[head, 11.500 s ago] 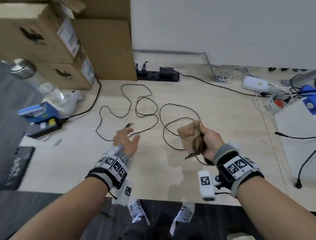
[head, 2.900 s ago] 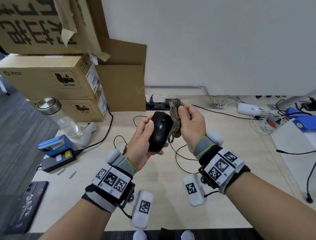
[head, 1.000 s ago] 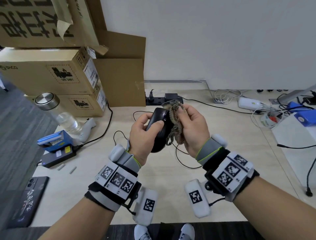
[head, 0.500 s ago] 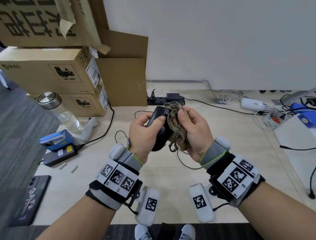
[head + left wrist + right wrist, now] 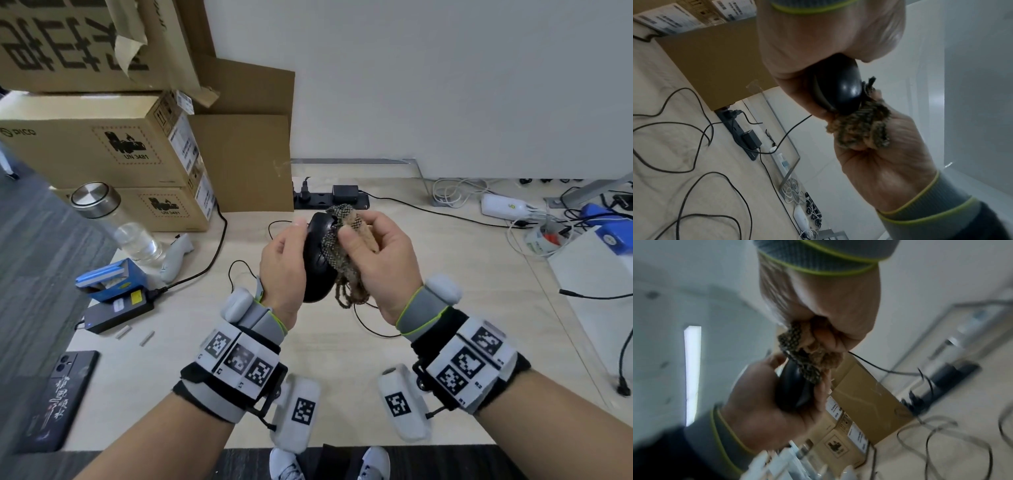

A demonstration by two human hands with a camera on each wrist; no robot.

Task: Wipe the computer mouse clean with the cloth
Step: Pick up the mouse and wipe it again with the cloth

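My left hand (image 5: 284,260) grips a black computer mouse (image 5: 317,263) and holds it up above the table, roughly on edge. A bunched brown patterned cloth (image 5: 342,253) is held in my right hand (image 5: 376,260) and lies against the mouse's right side. In the left wrist view the glossy mouse (image 5: 842,91) sits in the left hand (image 5: 818,53) with the cloth (image 5: 859,128) pushed against its end. The right wrist view is blurred; there the cloth (image 5: 803,353) meets the mouse (image 5: 791,386). The mouse's far side is hidden by fingers and cloth.
Cardboard boxes (image 5: 102,150) stack at the back left beside a glass bottle (image 5: 113,222). A black power strip (image 5: 329,200) lies by the wall; black cables (image 5: 239,270) loop over the light table (image 5: 342,359). A phone (image 5: 58,397) and blue box (image 5: 106,277) lie left, white chargers right.
The cloth has slid along the mouse's side as my right hand rubs it; the left hand has turned the mouse slightly and keeps its grip.
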